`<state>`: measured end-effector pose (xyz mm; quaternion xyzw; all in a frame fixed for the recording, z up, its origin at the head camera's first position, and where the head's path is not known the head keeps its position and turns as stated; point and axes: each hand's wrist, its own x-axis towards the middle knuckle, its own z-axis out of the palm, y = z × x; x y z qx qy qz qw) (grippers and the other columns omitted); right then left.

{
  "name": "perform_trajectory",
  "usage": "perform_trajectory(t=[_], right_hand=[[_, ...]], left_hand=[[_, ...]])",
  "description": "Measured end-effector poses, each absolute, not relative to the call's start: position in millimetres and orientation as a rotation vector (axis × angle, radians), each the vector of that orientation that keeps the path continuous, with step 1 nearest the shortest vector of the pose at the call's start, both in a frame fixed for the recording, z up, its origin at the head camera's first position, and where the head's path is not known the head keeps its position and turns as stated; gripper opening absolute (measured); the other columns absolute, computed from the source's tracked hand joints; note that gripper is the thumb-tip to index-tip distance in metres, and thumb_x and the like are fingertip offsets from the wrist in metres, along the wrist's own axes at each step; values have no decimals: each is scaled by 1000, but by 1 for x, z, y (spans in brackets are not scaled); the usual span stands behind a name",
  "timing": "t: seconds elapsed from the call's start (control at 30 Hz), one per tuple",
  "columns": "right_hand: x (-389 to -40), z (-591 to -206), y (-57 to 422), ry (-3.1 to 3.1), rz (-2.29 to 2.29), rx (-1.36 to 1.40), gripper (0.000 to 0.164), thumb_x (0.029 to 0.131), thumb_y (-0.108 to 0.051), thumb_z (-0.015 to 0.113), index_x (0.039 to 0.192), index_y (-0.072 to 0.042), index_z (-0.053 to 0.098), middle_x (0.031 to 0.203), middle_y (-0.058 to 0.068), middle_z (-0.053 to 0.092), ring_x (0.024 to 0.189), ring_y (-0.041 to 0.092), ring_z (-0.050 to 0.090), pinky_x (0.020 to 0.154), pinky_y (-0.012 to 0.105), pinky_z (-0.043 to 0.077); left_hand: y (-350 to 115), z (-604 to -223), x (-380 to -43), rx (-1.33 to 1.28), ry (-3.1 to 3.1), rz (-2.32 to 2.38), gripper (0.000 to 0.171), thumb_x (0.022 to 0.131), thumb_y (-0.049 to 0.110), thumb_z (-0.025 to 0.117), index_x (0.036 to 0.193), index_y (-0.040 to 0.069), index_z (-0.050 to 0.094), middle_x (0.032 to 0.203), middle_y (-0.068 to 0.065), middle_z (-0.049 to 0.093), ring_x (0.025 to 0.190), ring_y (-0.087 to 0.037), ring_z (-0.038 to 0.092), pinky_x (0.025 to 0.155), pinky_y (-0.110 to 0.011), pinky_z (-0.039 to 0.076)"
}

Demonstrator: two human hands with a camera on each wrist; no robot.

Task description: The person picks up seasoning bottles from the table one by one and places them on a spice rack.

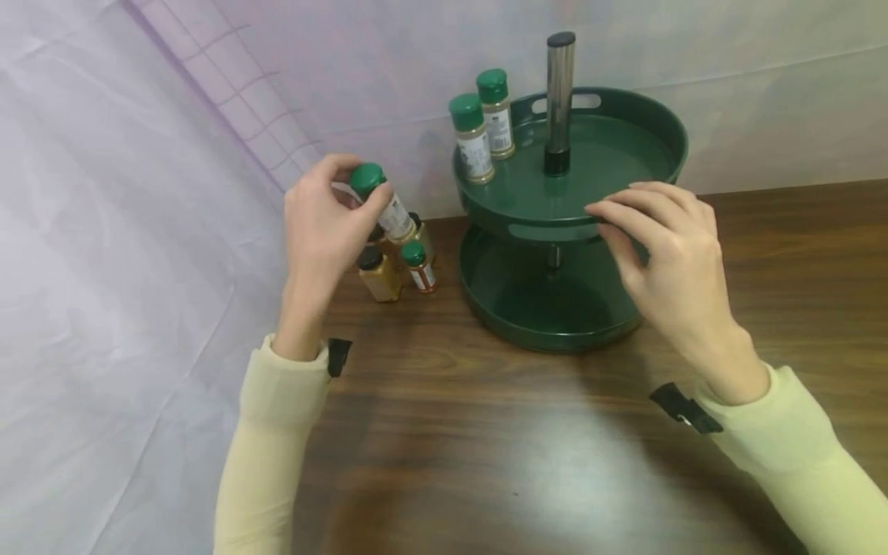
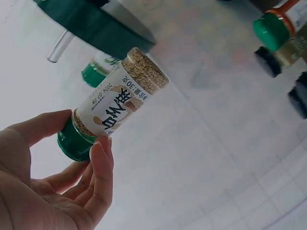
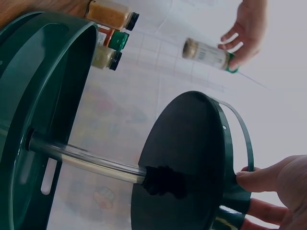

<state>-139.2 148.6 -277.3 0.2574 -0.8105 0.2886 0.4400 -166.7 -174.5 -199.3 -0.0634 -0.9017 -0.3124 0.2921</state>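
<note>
My left hand (image 1: 322, 223) holds a clear jar of sesame seeds (image 2: 144, 72) by its green cap, between thumb and fingers. The jar is tilted in the air, left of a green two-tier rotating rack, above several jars on the table. My right hand (image 1: 676, 247) pinches the front right rim of the upper tray (image 1: 617, 146); in the right wrist view its thumb (image 3: 259, 181) lies on that rim. Two green-capped jars, a front one (image 1: 475, 150) and a rear one (image 1: 499, 127), stand upright on the upper tray's left side.
Below is the lower tray (image 1: 548, 304), joined by a metal post (image 1: 560, 92). On the wooden table (image 1: 444, 432), left of the rack, stand a black-capped jar (image 1: 381, 279), a small green-capped red jar (image 1: 422, 277) and others partly hidden. White cloth (image 1: 118, 270) hangs at left and behind.
</note>
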Motion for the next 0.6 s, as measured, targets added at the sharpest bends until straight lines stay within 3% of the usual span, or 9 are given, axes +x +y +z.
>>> perform_trajectory(t=[0.6], right_hand=[[-140, -278, 153, -1969, 709, 701, 21, 91, 2, 71, 112, -2, 76, 109, 19, 70, 112, 40, 57, 90, 58, 37]], left_hand=[[-119, -154, -174, -285, -2326, -886, 33, 91, 27, 69, 118, 8, 70, 105, -6, 70, 71, -9, 57, 64, -18, 43]])
